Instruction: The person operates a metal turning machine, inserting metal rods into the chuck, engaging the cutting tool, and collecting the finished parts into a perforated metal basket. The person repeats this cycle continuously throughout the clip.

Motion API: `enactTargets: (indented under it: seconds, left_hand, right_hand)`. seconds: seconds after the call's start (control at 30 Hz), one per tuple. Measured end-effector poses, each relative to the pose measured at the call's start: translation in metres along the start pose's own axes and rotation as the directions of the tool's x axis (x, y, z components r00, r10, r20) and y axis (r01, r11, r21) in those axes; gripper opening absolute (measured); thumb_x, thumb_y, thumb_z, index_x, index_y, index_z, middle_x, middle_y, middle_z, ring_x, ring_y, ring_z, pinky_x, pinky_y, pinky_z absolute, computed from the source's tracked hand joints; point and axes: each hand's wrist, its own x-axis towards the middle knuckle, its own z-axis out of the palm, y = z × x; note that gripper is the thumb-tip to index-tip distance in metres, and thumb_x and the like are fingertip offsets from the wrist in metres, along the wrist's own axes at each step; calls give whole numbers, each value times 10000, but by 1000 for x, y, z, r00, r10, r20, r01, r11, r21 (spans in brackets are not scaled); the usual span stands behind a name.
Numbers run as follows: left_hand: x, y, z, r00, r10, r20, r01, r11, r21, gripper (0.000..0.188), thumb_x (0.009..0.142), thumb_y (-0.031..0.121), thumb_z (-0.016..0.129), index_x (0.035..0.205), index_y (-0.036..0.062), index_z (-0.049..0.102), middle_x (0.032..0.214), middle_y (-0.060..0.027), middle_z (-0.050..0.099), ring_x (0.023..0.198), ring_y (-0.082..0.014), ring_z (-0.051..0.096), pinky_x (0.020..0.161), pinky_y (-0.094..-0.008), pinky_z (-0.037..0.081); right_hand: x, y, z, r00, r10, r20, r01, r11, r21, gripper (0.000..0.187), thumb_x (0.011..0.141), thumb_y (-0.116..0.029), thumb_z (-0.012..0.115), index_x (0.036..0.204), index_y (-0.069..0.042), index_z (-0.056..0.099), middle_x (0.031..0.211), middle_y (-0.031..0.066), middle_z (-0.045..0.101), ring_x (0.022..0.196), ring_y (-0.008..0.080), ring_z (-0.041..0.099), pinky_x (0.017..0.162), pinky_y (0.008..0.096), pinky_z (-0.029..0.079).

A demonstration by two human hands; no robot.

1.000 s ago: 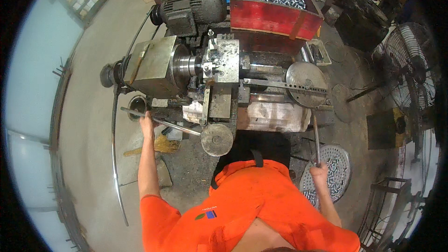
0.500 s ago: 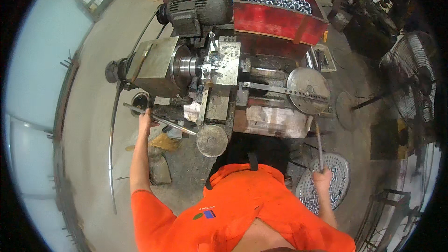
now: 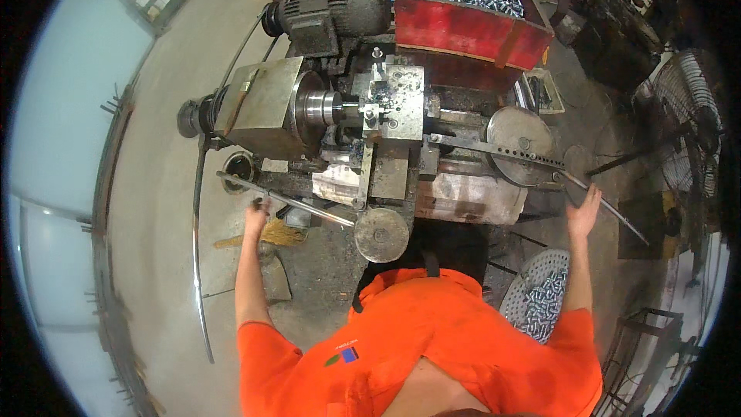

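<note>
My right hand [image 3: 583, 215] is around a metal lever [image 3: 624, 222] that slants out from the round disc [image 3: 521, 144] at the right of a lathe. Just below a second metal lever [image 3: 301, 207] is my left hand [image 3: 256, 218], its fingers curled around something small and dark that I cannot make out. That lever runs to a smaller round disc [image 3: 381, 235] at the front. The tool block [image 3: 403, 100] stands to the right of the chuck [image 3: 319, 107], with a small gap between them. A perforated bar [image 3: 494, 148] joins the block's side to the large disc.
A red bin [image 3: 471, 33] full of short metal parts stands behind the lathe, beside a motor [image 3: 333, 8]. A perforated round tray [image 3: 532, 261] with similar parts sits low at my right. A fan [image 3: 691, 127] stands far right; a straw brush [image 3: 279, 233] lies at left.
My right hand has swung its lever up and outward to the right. The tool block has slid right, away from the chuck. My left hand has come off its lever and dropped slightly.
</note>
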Motion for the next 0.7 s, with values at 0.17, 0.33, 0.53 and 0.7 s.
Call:
enactTargets:
  seconds: [0.17, 0.33, 0.53, 0.7]
  left_hand:
    - [-20, 36, 41, 964, 80, 254, -239, 681, 693, 626, 809, 552, 510, 1084, -10, 542, 1013, -215, 616, 915, -302, 618, 782, -399, 473]
    - [-20, -24, 139, 983, -89, -162, 151, 890, 430, 543, 792, 541, 523, 936, 22, 592, 900, -208, 640, 848, -348, 631, 719, -449, 490]
    - [-19, 3, 73, 951, -27, 307, -208, 678, 705, 506, 792, 466, 571, 1056, 35, 543, 992, -196, 627, 929, -347, 609, 782, -445, 483]
    - [-31, 0, 70, 979, -39, 200, -113, 712, 693, 490, 800, 472, 557, 1074, 65, 547, 946, -179, 643, 905, -335, 622, 758, -438, 491]
  right_hand:
    - [-77, -31, -13, 941, 59, 334, -142, 963, 231, 665, 588, -119, 633, 1230, -23, 490, 1267, 203, 482, 1148, 352, 480, 962, 374, 396]
    - [-98, -54, -19, 866, 71, 495, -221, 943, 250, 452, 580, -111, 608, 1021, -15, 634, 1035, 190, 622, 977, 339, 590, 878, 380, 456]
    - [-28, -93, -55, 912, -91, 399, -75, 921, 382, 374, 582, -94, 606, 945, -22, 662, 939, 178, 648, 892, 330, 622, 806, 367, 484]
    - [69, -208, -91, 921, -377, 101, 254, 775, 579, 349, 580, -84, 628, 924, -26, 645, 908, 158, 646, 868, 321, 614, 769, 369, 482]
